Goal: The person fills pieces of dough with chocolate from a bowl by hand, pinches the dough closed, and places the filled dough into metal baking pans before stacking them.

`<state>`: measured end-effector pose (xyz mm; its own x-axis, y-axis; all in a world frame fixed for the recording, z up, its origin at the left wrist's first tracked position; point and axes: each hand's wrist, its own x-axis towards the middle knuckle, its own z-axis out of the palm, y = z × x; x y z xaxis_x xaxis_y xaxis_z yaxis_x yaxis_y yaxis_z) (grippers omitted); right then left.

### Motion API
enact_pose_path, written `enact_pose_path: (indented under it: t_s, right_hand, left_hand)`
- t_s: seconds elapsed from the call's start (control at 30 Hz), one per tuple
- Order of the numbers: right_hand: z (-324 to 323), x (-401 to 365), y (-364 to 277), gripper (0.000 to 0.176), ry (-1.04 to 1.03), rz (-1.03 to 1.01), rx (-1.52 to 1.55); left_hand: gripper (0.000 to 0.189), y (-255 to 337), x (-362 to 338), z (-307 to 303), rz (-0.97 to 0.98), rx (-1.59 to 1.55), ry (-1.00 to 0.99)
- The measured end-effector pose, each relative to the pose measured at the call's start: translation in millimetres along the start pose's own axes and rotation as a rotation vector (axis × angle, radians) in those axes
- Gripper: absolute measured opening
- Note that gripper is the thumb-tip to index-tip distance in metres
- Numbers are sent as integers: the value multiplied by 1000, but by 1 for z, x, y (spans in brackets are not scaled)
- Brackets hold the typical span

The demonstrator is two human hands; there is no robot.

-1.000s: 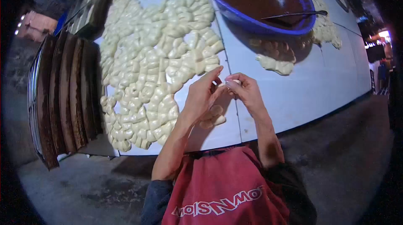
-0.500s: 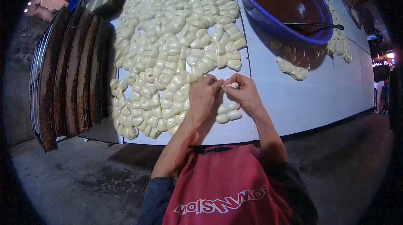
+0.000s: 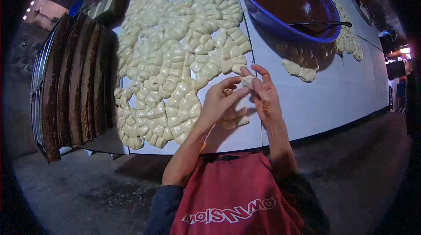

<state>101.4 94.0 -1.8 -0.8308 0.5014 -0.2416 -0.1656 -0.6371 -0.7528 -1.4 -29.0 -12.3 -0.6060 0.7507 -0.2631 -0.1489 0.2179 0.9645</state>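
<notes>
A small pale piece of dough (image 3: 248, 81) is between my two hands, above the table. My left hand (image 3: 219, 101) pinches it from the left, thumb and fingers bent toward it. Against its other side are the fingers of my right hand (image 3: 266, 92), palm turned up and some fingertips stretched out. A brown smear shows on the right palm near the wrist. Below the hands, a few small dough pieces (image 3: 241, 120) lie together, partly hidden by my left hand. To the left spreads a wide sheet of glossy, touching dough pieces (image 3: 175, 61).
A blue tub (image 3: 280, 28) of brown liquid stands at the back right, a dark-handled utensil (image 3: 324, 23) across it. More dough pieces (image 3: 300, 69) lie by the tub. Rusty trays (image 3: 81, 81) stand on edge at the left of the white table (image 3: 324, 107).
My right hand has turned palm up, and its fingers have opened out. Both hands have risen slightly with the dough piece. The view has shifted a little.
</notes>
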Motion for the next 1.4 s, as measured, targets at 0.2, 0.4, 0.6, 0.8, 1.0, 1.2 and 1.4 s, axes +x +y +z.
enact_pose_path:
  t_s: [0.2, 0.4, 0.6, 0.8, 1.0, 1.2, 1.4]
  right_hand:
    - [-26, 3, 3, 30, -44, -109, -633]
    - [-27, 5, -14, 24, 82, -214, -628]
    - [-7, 8, -56, 22, -132, -33, 210]
    - [-15, 73, -130, 15, -75, -227, -224]
    - [-72, 198, -195, 28, -76, -148, -1444]
    - [-90, 218, -177, 34, -412, 27, -1909]
    - [-62, 172, -202, 17, -218, 0, -865]
  left_hand:
    - [29, -10, 9, 13, 41, -244, 53]
    - [45, 20, 17, 52, 329, -182, 340]
    - [83, 18, 49, 103, 751, -359, 273]
    - [67, 3, 54, 128, 257, -556, -9]
    - [30, 17, 39, 84, 73, -272, 48]
    - [30, 10, 28, 58, 0, -221, 60]
    - [36, 26, 43, 63, 25, -157, -3]
